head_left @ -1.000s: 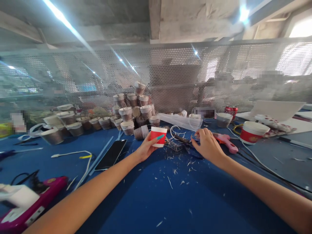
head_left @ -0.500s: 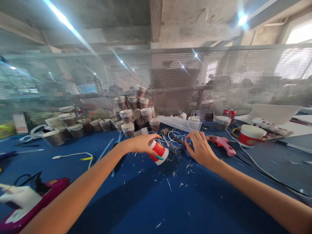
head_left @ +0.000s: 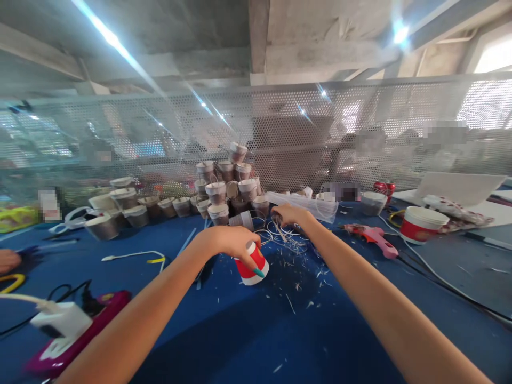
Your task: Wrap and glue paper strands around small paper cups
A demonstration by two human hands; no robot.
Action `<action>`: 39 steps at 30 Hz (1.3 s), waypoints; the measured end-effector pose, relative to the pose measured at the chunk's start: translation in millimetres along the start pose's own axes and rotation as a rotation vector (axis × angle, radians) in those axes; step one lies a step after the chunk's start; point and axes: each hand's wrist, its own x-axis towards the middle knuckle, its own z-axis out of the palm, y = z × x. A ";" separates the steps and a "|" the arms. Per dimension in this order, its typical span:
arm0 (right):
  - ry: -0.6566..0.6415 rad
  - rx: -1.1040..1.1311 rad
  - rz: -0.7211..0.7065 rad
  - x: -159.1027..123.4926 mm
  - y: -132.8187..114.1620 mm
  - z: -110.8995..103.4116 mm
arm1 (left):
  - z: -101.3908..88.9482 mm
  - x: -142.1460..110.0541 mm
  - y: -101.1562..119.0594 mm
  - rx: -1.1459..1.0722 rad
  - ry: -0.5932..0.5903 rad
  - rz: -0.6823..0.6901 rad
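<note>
Front and centre, just nearer me than the pile of cups (head_left: 216, 192), the left hand (head_left: 236, 242) has its fingers wrapped round a red cup (head_left: 258, 261), tipped over with its wide white rim low. The cup shows a small gold mark that I can't read. The cup stack (head_left: 422, 228), well right of the pile, has a gold emblem on its red band, also unreadable, and the pale markings on the red cans (head_left: 384, 189) behind it are too small.

The right hand (head_left: 290, 214) reaches down just right of the pile, beside thin strips (head_left: 292, 245); its fingertips are hidden, so I can't tell if it grips anything. The blue worktop (head_left: 312, 346) is littered with pale scraps. A pink glue gun (head_left: 378, 241) lies right of the pile; a magenta power strip (head_left: 76, 354) sits nearer and left.

Behind the pile, a perforated screen (head_left: 292, 133) spans the room under a concrete ceiling (head_left: 180, 32) with glaring lights.
</note>
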 end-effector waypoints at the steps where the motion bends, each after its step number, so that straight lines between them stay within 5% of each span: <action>1: -0.009 0.011 0.031 1.4 0.8 3.4 | 0.4 0.3 -0.6 -0.005 -0.008 0.010; 5: -0.017 0.082 0.123 -3.0 11.1 3.7 | 2.8 6.7 -1.0 -0.022 0.062 0.066; 10: 0.079 0.183 0.185 -13.7 24.2 -26.8 | 9.4 17.3 8.1 -0.060 0.207 0.069; 17: 0.482 0.288 0.269 -18.4 25.0 -69.6 | 19.0 26.3 23.0 -0.081 0.310 0.115; 22: 0.763 0.629 0.352 -20.9 25.1 -87.5 | 29.7 35.7 26.2 -0.195 0.417 0.191; 28: 0.769 0.877 0.311 -26.0 -0.2 -113.1 | 27.3 45.4 17.0 -0.348 0.499 0.189; 31: 0.710 1.045 0.280 -28.5 -24.1 -122.6 | 11.4 56.5 15.7 -0.658 0.568 0.191; 35: 0.589 1.323 0.224 -32.4 -45.1 -130.0 | -8.0 75.2 26.3 -1.052 0.398 0.398; 39: 0.500 1.440 0.279 -39.3 -27.2 -137.0 | -13.4 82.3 27.3 -1.098 0.325 0.461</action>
